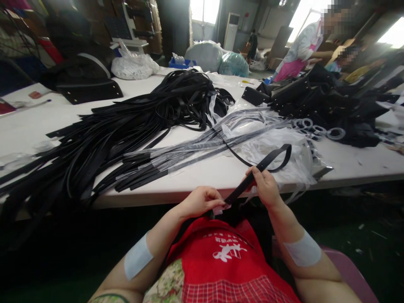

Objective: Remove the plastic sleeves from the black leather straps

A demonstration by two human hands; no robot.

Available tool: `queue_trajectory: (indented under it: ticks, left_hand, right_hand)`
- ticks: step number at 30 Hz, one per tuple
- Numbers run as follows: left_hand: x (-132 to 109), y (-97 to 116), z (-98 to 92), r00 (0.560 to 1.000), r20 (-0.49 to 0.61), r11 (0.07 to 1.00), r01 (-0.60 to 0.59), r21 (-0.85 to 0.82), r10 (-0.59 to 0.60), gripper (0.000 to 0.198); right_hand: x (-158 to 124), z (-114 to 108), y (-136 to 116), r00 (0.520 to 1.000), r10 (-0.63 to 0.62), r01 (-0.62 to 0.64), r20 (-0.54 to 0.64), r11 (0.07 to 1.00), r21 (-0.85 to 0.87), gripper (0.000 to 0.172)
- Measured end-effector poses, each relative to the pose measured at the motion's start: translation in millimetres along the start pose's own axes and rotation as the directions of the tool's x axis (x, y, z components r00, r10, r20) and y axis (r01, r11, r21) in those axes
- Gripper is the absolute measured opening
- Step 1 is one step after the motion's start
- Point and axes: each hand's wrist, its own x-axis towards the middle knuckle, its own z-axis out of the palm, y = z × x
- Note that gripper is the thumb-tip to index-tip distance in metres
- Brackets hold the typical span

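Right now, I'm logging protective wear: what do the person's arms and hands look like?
The left hand and right hand are gloveless. A pale-blue rectangular patch lies on the left forearm, another on the right forearm. A floral sleeve with green trim shows at lower left.

Black straps [135, 120] are lying heaped on the white surface [195, 179] of a workshop, a co-worker [298, 50] standing beyond.
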Motion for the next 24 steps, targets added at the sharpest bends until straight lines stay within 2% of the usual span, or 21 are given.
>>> queue_trajectory:
  ticks: [2,4,6,9,11,15,17,21,24]
  left_hand:
    - [2.0,-3.0,3.4,1.000,-0.026,0.998,0.009,-0.058,-0.010,0.034]
    - [5.4,-5.9,9.8,0.991,-0.130,0.996,0.024,-0.083,-0.035,0.035]
    - [9.4,-7.6,18.2,0.957,-0.288,1.000,0.011,-0.029,-0.019,0.036]
    - [13.4,-8.9,29.0,0.888,-0.450,0.992,-0.039,0.124,0.091,0.038]
    - [13.3,-10.2,32.6,0.882,-0.454,0.982,-0.050,0.182,0.129,0.039]
    - [10.8,-14.9,33.7,0.903,-0.416,0.970,-0.004,0.242,0.107,0.035]
    - [11.4,-15.4,34.2,0.875,-0.472,0.975,-0.003,0.223,0.111,0.033]
    - [17.2,-10.8,36.5,0.772,-0.622,0.986,-0.041,0.160,0.133,0.032]
    - [20.6,-8.2,35.4,0.742,-0.655,0.987,-0.059,0.150,0.144,0.033]
  right_hand:
    - [0.7,3.5,2.4,1.000,-0.005,0.005,-0.024,1.000,-0.016,0.042]
    - [-1.1,12.6,8.2,0.998,-0.036,0.034,-0.060,0.999,-0.021,0.041]
    - [-6.1,26.7,16.5,0.996,-0.063,0.063,-0.057,0.998,0.003,0.042]
    - [-15.4,46.2,27.7,0.997,-0.046,0.042,0.065,0.997,0.064,0.041]
    - [-18.4,50.5,30.0,0.995,-0.029,0.017,0.097,0.993,0.121,0.040]
    - [-13.6,40.3,21.7,0.998,0.004,0.015,-0.065,0.961,0.277,0.040]
    - [-11.3,36.9,18.2,0.994,0.020,0.014,-0.108,0.951,0.308,0.040]
    - [-16.2,48.1,23.7,0.983,-0.007,0.075,-0.184,0.928,0.364,0.040]
    - [-21.0,58.3,29.4,0.979,-0.022,0.107,-0.202,0.900,0.423,0.038]
